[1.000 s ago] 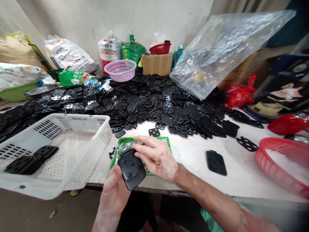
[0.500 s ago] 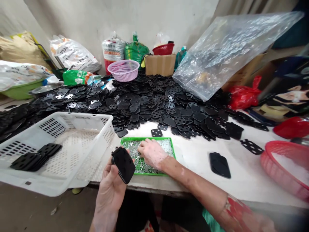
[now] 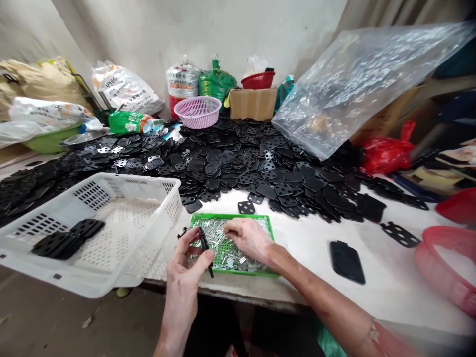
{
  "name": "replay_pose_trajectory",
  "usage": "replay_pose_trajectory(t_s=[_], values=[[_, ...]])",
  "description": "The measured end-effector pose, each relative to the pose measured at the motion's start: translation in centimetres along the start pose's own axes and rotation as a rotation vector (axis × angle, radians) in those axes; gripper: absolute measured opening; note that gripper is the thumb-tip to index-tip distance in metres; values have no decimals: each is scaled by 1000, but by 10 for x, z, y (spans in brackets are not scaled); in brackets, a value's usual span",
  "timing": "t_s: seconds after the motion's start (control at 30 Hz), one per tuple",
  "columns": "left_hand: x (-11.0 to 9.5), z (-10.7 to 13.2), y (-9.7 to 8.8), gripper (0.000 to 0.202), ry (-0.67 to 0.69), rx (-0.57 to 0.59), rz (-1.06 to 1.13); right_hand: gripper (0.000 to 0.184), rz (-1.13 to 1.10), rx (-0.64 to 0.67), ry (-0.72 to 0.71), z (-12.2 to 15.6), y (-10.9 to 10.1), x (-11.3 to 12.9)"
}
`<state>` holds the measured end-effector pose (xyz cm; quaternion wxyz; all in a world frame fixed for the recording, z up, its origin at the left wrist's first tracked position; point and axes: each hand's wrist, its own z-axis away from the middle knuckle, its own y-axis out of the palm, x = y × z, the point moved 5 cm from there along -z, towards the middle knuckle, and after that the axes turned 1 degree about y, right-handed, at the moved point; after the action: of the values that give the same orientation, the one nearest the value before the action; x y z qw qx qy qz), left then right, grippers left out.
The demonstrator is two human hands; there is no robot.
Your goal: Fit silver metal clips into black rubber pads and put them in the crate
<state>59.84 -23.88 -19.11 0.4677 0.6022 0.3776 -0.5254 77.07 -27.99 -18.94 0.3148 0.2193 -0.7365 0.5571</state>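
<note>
My left hand (image 3: 188,260) grips a black plastic plate (image 3: 205,244), turned edge-on to the camera, just left of a small green tray (image 3: 270,232). The tray holds several small silvery metal pieces (image 3: 223,248). My right hand (image 3: 247,237) rests in the tray with its fingers curled down onto those pieces; what they pinch, if anything, is hidden. A large heap of black perforated plates (image 3: 238,166) covers the table behind the tray.
A white slotted basket (image 3: 122,198) with a few black plates (image 3: 67,239) stands at the left. One black plate (image 3: 347,262) lies alone to the right, near a red basket (image 3: 446,267). A clear plastic bag (image 3: 357,79), pink basket (image 3: 198,110) and sacks sit at the back.
My left hand has turned the black plate from face-on to edge-on and brought it nearer the tray. My right hand has moved off the plate and down into the green tray.
</note>
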Motion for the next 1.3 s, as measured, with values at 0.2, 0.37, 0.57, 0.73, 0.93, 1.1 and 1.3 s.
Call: replay_pose_trajectory(t_s=[0.2,0.37,0.57,0.73,0.93,1.1,1.3], values=[[-6,0,12,58,24,72,-308,19,-950,-79,169,15,-14,4],[-5,1,24,61,50,88,-395,16,-1141,-134,176,25,-18,10],[-9,7,37,55,64,92,-372,11,-1003,-315,177,31,-23,10],[-17,12,43,49,52,92,-332,5,-767,-457,73,37,-34,19],[-14,11,44,54,-34,149,-231,9,-544,-574,-126,45,-42,29],[-10,14,45,54,-73,164,-145,10,-524,-566,-148,46,-41,29],[-8,14,44,57,-74,169,-193,8,-347,-575,-262,49,-44,36]])
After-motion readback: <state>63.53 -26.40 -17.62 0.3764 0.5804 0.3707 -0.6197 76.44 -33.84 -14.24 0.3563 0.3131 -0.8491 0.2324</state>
